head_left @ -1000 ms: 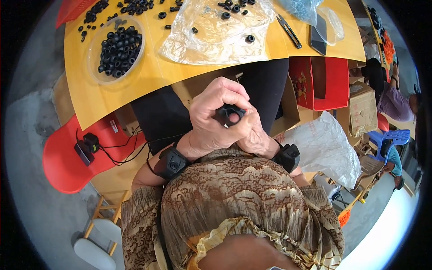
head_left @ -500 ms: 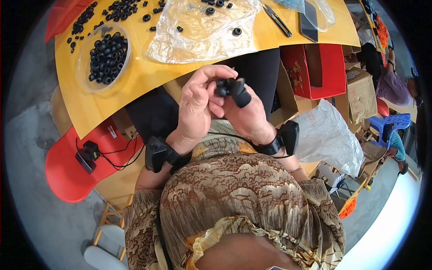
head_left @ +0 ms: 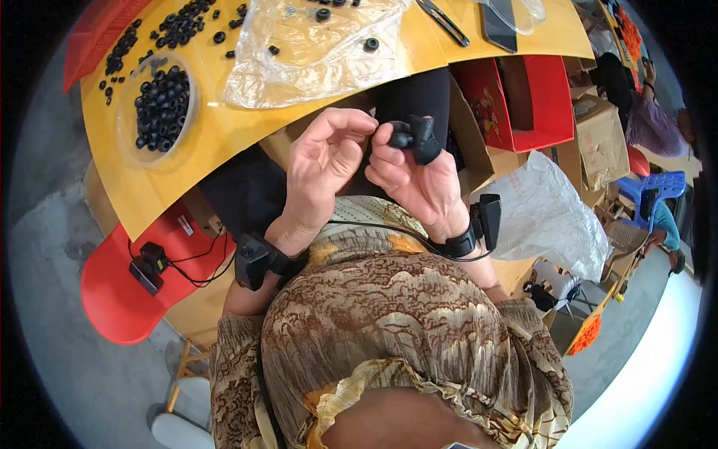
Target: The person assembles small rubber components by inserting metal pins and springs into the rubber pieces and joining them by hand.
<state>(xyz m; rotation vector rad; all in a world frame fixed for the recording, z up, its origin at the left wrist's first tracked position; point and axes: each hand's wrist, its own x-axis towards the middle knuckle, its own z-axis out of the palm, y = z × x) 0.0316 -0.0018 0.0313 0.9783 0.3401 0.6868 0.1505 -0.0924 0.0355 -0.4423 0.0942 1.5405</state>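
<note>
My left hand (head_left: pixel 325 161) is raised over my lap, thumb and forefinger pinched together. Whatever may sit between those fingertips is too small to make out. Close beside it, my right hand (head_left: pixel 430 183) is closed around a small black rounded part (head_left: pixel 401 138). A black cover (head_left: pixel 426 141) is on one of the right fingers and blends with the part. On the yellow table ahead, a round clear tub (head_left: pixel 192 101) holds many similar black rings (head_left: pixel 161 112). A crumpled clear plastic bag (head_left: pixel 299 75) lies to its right, with a few black rings on it.
Loose black pieces (head_left: pixel 179 26) are scattered at the table's far left. Black snips (head_left: pixel 443 22) and a phone (head_left: pixel 499 26) lie far right. Below stand a red box (head_left: pixel 550 97) and a carton (head_left: pixel 600 142). A red stool (head_left: pixel 123 280) is at left. Another person sits far right.
My hands have drawn slightly apart: the right has shifted right with the black part, and the left fingertips have come away from it. The whole view has shifted a little.
</note>
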